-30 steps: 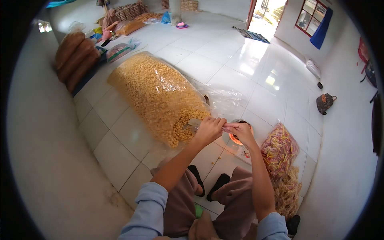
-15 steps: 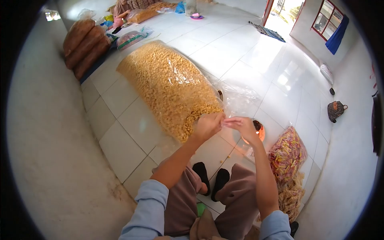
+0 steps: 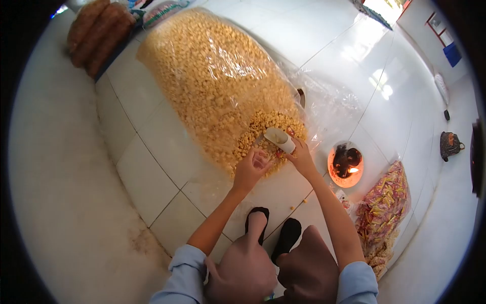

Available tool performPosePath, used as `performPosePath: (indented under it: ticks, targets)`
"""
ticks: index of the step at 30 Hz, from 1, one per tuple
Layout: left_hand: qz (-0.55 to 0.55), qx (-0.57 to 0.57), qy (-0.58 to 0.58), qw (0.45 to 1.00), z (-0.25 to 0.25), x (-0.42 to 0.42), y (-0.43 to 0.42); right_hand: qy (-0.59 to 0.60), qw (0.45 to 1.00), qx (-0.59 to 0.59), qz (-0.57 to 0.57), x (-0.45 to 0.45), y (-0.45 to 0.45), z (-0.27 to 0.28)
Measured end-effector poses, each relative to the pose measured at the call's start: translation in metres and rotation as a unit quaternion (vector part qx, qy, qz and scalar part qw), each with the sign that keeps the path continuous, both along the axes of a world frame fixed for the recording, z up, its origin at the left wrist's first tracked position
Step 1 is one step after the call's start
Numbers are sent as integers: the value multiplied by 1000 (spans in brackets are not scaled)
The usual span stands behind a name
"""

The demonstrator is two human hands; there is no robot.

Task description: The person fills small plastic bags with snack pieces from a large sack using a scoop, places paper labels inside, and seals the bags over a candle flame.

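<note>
A large clear plastic bag (image 3: 217, 76) full of small yellow snack pieces lies on the floor, its mouth open towards me. My right hand (image 3: 300, 156) is closed around a white scoop (image 3: 279, 139) at the bag's mouth, above the loose pieces (image 3: 273, 120). To the left of the scoop is my left hand (image 3: 254, 164), its fingers curled around thin clear plastic that is hard to make out. An orange dish (image 3: 345, 164) with dark contents and a small flame sits right of my right hand.
At the right lies a bag of red and yellow packets (image 3: 386, 202), with a bag of pale snacks (image 3: 379, 253) below it. Brown sacks (image 3: 98, 38) stand at the upper left. My feet in black socks (image 3: 287, 235) are below the hands. A patterned bag (image 3: 449, 146) is by the right wall.
The view has tilted down. My hands, earlier together in front of the bag's mouth, are apart; my right hand has taken hold of the white scoop.
</note>
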State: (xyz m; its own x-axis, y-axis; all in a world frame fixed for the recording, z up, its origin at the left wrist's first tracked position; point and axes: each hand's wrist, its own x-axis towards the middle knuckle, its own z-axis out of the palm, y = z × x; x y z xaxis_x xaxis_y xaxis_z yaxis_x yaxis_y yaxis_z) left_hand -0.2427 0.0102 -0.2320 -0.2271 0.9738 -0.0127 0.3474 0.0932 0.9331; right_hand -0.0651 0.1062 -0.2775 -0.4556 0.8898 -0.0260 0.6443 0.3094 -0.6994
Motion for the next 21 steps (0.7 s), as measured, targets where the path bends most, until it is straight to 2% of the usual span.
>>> performPosePath:
  ticks: [2,6,9,11,12,13,15,16,21]
  targets:
    - [37,-24,-36,998,-29,5,3,-11,992,125,-7,-13,5,-28]
    - [67,-45,-101,992,-62,8,10,-35,990,132,-31,-20,14,-65]
    - [101,-62,-84,989,-60,7,20,-9,997,68,-41,-15,20,-49]
    - [115,-73,-51,989,-58,3,23,-31,986,126,-107,-9,21,-25]
    - [118,-75,-51,989,-57,0,24,-65,975,182,-111,-3,24,-20]
    - [122,-91,-49,987,-56,-2,26,-65,975,180,-110,3,28,-22]
    - [126,-105,-47,985,-55,-5,29,-165,942,270,-113,8,43,-25]
    - [129,-107,-46,985,-55,-6,30,-164,937,287,-115,6,48,-25]
    - [162,-107,-40,980,-63,-6,30,-118,955,270,-33,-26,64,-43]
